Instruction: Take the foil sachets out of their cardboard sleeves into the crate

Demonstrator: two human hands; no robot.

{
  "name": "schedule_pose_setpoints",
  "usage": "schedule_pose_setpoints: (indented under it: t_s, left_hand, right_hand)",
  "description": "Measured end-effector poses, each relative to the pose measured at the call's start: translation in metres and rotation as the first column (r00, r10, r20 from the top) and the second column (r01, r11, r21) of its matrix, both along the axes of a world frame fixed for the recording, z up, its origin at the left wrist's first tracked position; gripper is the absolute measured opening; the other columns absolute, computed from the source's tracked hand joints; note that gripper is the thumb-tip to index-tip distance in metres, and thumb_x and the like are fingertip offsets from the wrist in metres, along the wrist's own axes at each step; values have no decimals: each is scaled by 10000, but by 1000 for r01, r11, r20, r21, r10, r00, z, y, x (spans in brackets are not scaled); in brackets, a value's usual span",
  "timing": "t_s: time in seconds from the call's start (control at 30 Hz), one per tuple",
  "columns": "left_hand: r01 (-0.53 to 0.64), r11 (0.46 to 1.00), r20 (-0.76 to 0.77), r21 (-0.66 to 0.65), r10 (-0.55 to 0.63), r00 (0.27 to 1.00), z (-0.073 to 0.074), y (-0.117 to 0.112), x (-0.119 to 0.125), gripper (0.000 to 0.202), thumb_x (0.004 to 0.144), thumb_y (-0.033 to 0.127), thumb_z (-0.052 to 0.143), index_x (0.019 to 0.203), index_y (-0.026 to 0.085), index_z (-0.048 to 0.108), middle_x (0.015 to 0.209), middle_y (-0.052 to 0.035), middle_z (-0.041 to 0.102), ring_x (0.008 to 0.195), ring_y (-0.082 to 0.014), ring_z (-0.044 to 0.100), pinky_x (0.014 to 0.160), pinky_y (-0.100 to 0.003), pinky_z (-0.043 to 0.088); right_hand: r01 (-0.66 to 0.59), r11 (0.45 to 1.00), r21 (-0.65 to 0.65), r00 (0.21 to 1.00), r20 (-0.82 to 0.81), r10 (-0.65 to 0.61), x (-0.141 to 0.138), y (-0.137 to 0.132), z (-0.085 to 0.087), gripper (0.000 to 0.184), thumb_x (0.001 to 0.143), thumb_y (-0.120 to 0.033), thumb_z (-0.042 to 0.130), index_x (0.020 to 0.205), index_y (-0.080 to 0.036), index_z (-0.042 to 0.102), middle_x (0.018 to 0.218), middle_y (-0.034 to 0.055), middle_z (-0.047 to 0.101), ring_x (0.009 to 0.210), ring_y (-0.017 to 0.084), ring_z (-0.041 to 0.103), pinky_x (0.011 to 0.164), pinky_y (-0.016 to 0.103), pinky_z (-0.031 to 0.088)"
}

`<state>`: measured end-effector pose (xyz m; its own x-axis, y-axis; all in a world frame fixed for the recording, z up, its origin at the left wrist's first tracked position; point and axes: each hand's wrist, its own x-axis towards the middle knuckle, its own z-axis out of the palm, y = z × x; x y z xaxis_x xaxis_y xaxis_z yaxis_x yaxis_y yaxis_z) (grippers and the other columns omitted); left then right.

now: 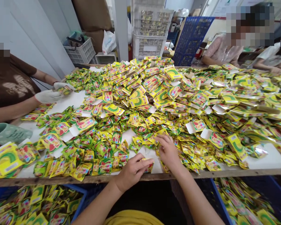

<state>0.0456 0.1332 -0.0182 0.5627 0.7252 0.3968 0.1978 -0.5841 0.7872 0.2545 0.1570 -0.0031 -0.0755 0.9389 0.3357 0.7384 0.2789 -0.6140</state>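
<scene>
Near the table's front edge, my left hand (133, 171) is closed around a small printed carton (150, 166), mostly covered by the fingers. To its right, my right hand (168, 152) reaches forward, fingers apart and slightly bent. Its fingertips touch the small yellow sachets (152, 137) at the pile's near edge; I see none gripped. Green and yellow sachets (93, 142) lie loose on the left, and more yellow sachets (189, 153) lie to the right. Behind them rises a large heap of flat yellow cartons (140, 89), several with white flaps open.
A mug (10, 133) stands at the left. Blue crates of cartons sit below the table, left (81, 198) and right (221, 203). A gloved co-worker's hand (50, 96) holds sachets at the left. White crates (150, 45) are stacked behind; other people sit at the back right.
</scene>
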Motion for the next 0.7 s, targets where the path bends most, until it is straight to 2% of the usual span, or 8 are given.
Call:
schedule_pose_setpoints:
  t_s: [0.07,0.13,0.27,0.33,0.43,0.5,0.6,0.7]
  left_hand:
    - [17,1000,-33,-19,-17,999,-1,-1,1,356,903,157,517,1241,242,594,895,-73,598,814,-141,589,736,-257,500]
    - [23,999,-22,-37,-24,999,1,-3,1,347,909,177,511,1242,233,593,932,-82,609,842,-145,596,763,-259,503]
    - [-162,981,79,-111,171,982,21,-14,-21,326,908,207,513,1219,231,607,1055,-96,651,986,-169,606,889,-284,487]
    - [-244,946,-20,-212,245,969,36,-22,-52,289,894,261,537,1160,256,648,1065,-77,682,1016,-185,612,938,-306,470]
    - [-264,877,-352,-402,118,928,39,-42,-128,266,856,372,558,1064,293,703,1069,-47,714,1025,-215,636,947,-326,476]
    - [-391,799,-534,-457,106,839,19,-61,-191,288,792,440,583,981,283,734,1044,-40,733,993,-243,664,901,-326,506]
    - [-664,646,-750,-376,209,628,-33,-96,-285,306,607,487,655,783,261,762,911,-40,767,921,-307,694,846,-359,528]
    - [-790,562,-821,-246,312,478,-69,-127,-353,199,557,489,609,659,362,721,762,101,760,849,-306,711,793,-408,524]
  right_hand:
    - [-16,1000,-17,971,240,20,-1,19,-4,564,689,41,452,1168,-176,655,1140,121,624,1088,281,474,947,444,419]
    - [-55,997,-51,932,356,70,0,30,-10,556,684,50,455,1153,-165,662,1081,122,650,1023,276,490,904,417,437]
    - [-109,994,-1,946,307,104,15,31,-13,370,803,-57,453,1046,-197,695,968,101,682,949,260,529,842,389,452]
    - [5,1000,27,983,184,-10,22,26,-7,265,836,-156,474,985,-192,691,910,93,686,879,249,562,782,371,466]
    - [112,983,-144,991,-50,-120,11,26,6,206,834,-295,516,936,-181,655,764,51,671,660,195,581,605,300,464]
    - [-14,956,-292,987,-156,-33,-10,35,12,200,822,-313,527,917,-181,644,697,18,650,589,169,569,556,270,445]
    - [-130,931,-342,981,-180,71,-49,61,9,136,767,-214,572,863,-183,663,740,25,658,690,180,603,654,275,457]
    - [-137,929,-344,980,-181,78,-78,79,-3,102,673,-94,615,710,-179,658,771,54,661,776,194,616,733,282,448]
